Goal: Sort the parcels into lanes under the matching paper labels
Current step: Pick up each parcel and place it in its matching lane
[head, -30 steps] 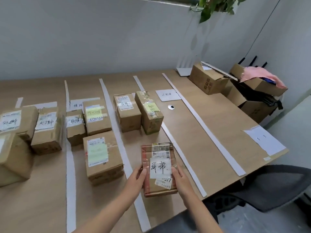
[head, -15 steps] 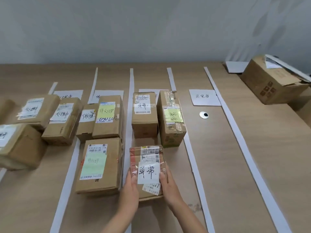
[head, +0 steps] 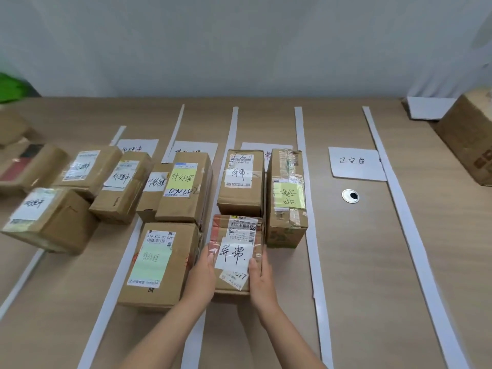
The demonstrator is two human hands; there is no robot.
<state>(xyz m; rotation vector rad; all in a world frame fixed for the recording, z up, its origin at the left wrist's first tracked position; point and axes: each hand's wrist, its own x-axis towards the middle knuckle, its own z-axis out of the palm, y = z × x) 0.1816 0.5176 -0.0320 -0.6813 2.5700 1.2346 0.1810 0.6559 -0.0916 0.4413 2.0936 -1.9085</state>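
Round grommet (head: 350,196) in wooden table (head: 359,262)

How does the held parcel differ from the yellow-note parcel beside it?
The held parcel bears a white slip, reading upright; the yellow-note parcel bears a yellow one, reading upside down. The left hand and right hand grip the held parcel; the yellow-note parcel sits untouched. Both are brown cardboard.

A flat, tape-wrapped parcel (head: 235,249) with a shipping sticker and a white handwritten slip lies face up. The left hand (head: 201,272) and right hand (head: 262,275) grip its near sides. It sits just in front of a brown box (head: 241,182) with a similar white slip. Beside them stands a taller box (head: 286,198) bearing a yellow note. A half-hidden paper label (head: 269,151) lies behind both boxes. White strips (head: 299,145) on the table (head: 359,262) bound this lane.
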